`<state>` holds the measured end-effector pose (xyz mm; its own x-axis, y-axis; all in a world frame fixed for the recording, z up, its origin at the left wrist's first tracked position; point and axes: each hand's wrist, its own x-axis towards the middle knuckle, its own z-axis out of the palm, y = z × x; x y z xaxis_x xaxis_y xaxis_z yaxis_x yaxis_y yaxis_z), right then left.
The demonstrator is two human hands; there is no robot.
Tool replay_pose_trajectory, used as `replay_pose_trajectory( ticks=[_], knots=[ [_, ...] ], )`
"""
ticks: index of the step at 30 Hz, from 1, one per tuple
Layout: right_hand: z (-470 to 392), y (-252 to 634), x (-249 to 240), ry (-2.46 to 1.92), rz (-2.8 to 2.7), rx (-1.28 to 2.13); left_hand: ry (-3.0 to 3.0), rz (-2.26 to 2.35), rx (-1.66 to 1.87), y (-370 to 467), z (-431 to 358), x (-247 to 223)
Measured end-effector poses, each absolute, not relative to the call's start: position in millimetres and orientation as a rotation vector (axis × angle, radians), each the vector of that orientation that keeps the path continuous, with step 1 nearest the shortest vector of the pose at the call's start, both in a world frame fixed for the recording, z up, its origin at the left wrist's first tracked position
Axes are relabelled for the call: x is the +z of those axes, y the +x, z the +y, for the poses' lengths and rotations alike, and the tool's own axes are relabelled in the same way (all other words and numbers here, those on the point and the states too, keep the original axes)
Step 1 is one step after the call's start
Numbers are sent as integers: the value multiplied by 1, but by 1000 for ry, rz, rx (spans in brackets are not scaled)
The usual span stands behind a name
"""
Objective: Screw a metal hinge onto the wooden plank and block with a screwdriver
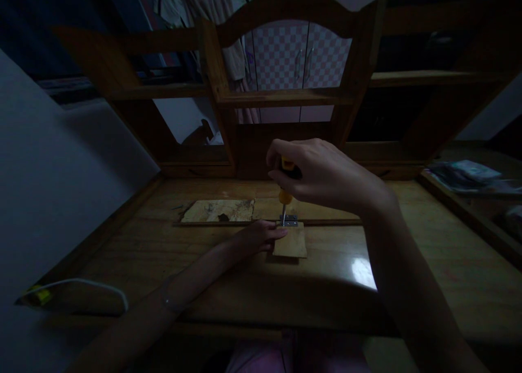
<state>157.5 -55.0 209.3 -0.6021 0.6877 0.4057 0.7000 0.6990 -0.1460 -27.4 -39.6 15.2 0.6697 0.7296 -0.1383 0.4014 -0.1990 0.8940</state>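
My right hand is wrapped round the handle of a yellow and black screwdriver, held upright. Its tip meets a small metal hinge that joins a small square wooden piece to a long wooden strip. Fingers of my left hand press on the left edge of the small piece, beside the hinge. The strip's left part has a pale, torn surface with dark stains.
The wooden desk carries a shelf frame along its back. A yellow object and a white cable are at the left front. Plastic-wrapped items lie at the right.
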Motion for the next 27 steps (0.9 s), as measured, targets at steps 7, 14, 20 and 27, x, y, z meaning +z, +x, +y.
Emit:
replay_pose_trajectory(
  ticks=[7, 14, 20, 27],
  knots=[
    [-56, 154, 210, -1129, -2453, -87, 1068, 837, 374, -26, -41, 18],
    [-58, 154, 212, -1090, -2462, -25, 1019, 850, 406, -23, -46, 30],
    [-58, 154, 212, -1071, -2493, 56, 1051, 824, 403, -26, -44, 23],
    [-57, 154, 212, -1066, -2488, 37, 1037, 852, 402, -25, -44, 25]
  ],
)
